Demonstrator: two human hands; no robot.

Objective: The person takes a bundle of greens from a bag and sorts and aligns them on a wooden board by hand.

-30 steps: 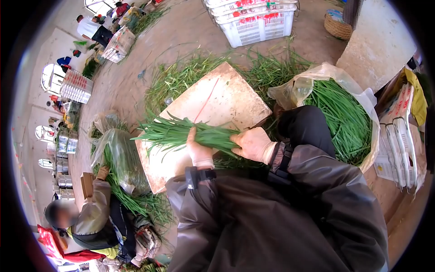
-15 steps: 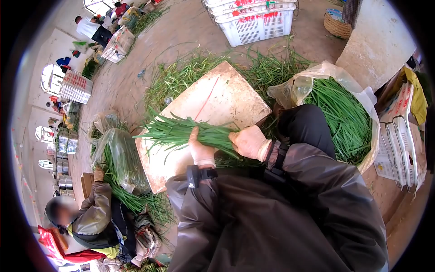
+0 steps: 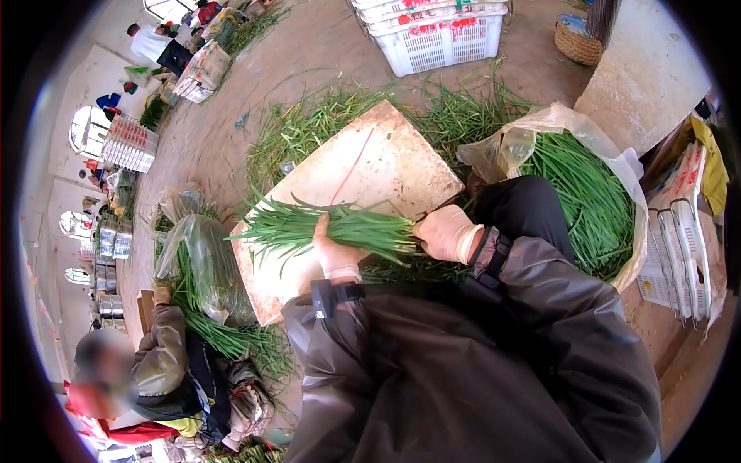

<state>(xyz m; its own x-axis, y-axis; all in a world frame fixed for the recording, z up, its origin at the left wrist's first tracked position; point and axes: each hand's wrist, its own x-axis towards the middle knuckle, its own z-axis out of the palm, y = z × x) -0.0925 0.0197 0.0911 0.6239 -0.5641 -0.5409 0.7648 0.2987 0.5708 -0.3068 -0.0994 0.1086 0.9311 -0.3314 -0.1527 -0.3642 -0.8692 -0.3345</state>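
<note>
A bunch of long green garlic chives (image 3: 363,231) lies level above a pale, stained board (image 3: 394,170) with a red line on it. My left hand (image 3: 337,253), in a thin pale glove, is wrapped round the middle of the bunch, thumb on top. The leaf tips fan out to the left and the stem ends point right. Just off those stem ends is my right hand (image 3: 450,234), gloved too, its fingers closed. What its fingertips pinch, if anything, is hidden.
Loose leaves (image 3: 309,131) litter the floor behind the board. On the right stands an open plastic sack (image 3: 633,174) full of chives. White crates (image 3: 448,50) are stacked at the back. At left, a co-worker's sleeve (image 3: 164,355) is beside a clear bag (image 3: 212,258) of chives.
My right hand has drawn back to the right, uncovering the stem ends of the bunch. My left hand has shifted slightly left, still round the chives.
</note>
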